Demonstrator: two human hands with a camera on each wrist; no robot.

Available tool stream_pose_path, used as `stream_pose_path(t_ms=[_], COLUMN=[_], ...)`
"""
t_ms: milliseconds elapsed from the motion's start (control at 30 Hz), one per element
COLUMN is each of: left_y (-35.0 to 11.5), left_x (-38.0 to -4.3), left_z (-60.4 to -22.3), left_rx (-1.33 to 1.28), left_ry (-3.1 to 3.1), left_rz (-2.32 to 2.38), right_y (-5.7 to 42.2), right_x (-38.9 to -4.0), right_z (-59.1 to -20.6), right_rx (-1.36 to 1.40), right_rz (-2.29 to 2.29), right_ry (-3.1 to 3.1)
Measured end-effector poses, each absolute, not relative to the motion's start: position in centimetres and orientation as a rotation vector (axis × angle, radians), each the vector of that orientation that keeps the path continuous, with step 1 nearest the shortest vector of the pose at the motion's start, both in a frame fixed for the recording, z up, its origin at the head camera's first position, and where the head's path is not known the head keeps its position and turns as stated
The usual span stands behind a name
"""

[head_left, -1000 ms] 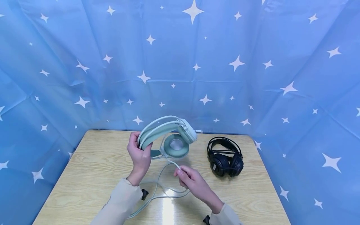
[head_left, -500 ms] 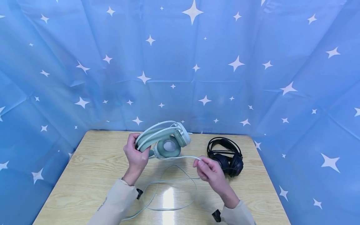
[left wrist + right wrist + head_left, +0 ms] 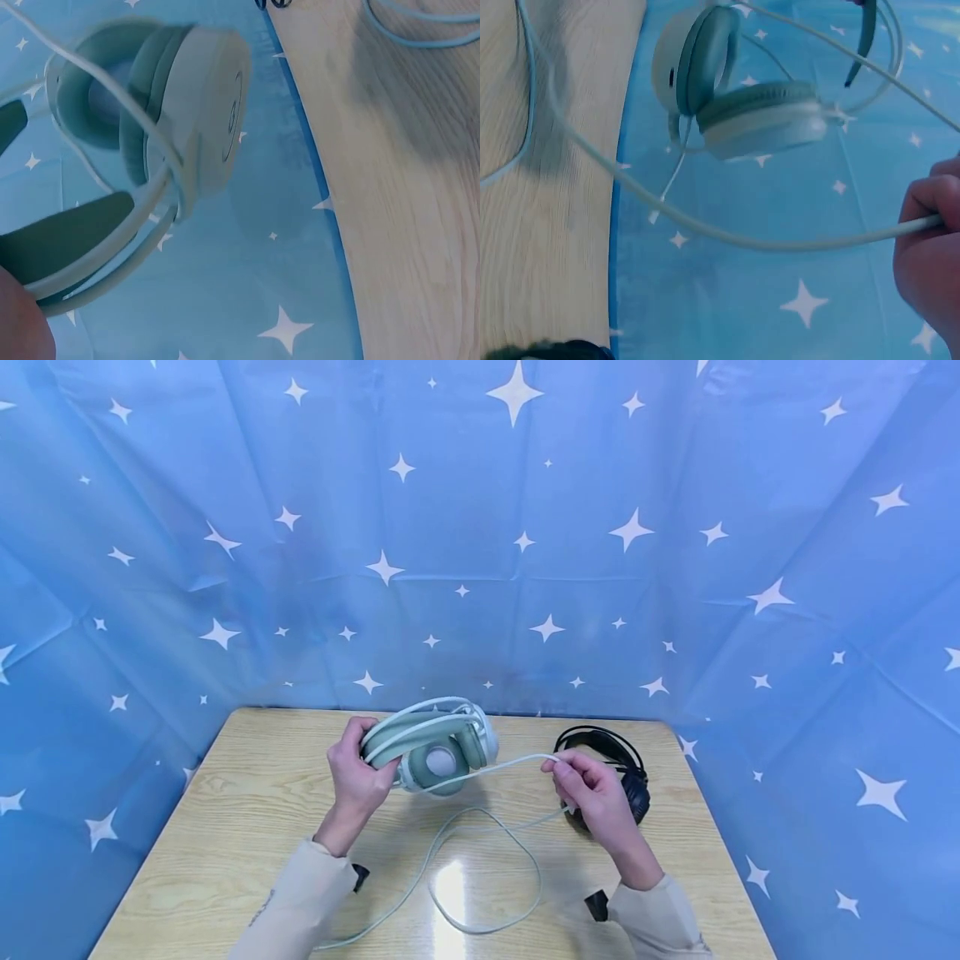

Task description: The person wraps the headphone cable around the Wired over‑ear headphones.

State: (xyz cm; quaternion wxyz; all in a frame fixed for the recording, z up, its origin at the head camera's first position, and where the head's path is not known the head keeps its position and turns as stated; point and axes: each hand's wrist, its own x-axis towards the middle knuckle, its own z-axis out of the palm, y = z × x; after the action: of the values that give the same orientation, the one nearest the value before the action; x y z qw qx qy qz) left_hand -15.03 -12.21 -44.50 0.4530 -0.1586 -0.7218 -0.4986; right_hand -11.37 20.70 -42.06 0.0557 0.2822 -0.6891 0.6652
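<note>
My left hand (image 3: 358,777) grips the headband of a pale green headset (image 3: 420,727), held up over the far part of the table. Its two ear cups hang to the right, with darker green cushions; in the left wrist view one cup's outer face (image 3: 214,112) carries a round mark. My right hand (image 3: 596,789) pinches the headset's pale cable (image 3: 498,766), which runs from the ear cup across to the fingers. From that hand the cable drops and lies in a loose loop on the wood. In the right wrist view a thin white microphone boom (image 3: 671,184) sticks out from the headset.
A black headset (image 3: 636,789) lies on the right of the wooden table (image 3: 247,827), partly hidden behind my right hand. A blue star-patterned curtain (image 3: 480,527) hangs along the table's back and both sides.
My right hand has moved right and farther back with the cable, drawing a longer stretch off the headset. The pale green headset has come slightly lower and left, and the loop has spread out.
</note>
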Motion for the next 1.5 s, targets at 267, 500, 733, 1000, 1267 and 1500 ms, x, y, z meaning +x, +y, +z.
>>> stream_pose_path(t_ms=[267, 500, 733, 1000, 1267, 1500], left_y=[-13.3, -13.6, -14.0, -14.7, -16.1, -16.9], left_x=[-14.9, -15.1, -15.0, -14.9, -15.0, -14.9], left_z=[-44.2, -43.9, -43.2, -42.9, -42.6, -42.2], left_rx=[-0.517, -0.616, -0.663, -0.743, -0.779, -0.821], left_ry=[-1.911, -1.944, -2.018, -2.053, -1.976, -1.945], left_rz=[-1.215, -1.217, -1.379, -1.765, -1.969, -1.972], right_y=[20.9, 20.7, 20.4, 19.6, 19.6, 19.6], right_x=[-11.9, -12.3, -13.6, -14.7, -15.2, -14.9], right_z=[-41.6, -41.6, -42.0, -42.6, -43.4, -43.2], right_rx=[0.572, 0.486, 0.374, 0.347, 0.279, 0.161], right_rz=[1.733, 1.668, 1.618, 1.656, 1.613, 1.303], right_ry=[-2.339, -2.396, -2.393, -2.382, -2.411, -2.533])
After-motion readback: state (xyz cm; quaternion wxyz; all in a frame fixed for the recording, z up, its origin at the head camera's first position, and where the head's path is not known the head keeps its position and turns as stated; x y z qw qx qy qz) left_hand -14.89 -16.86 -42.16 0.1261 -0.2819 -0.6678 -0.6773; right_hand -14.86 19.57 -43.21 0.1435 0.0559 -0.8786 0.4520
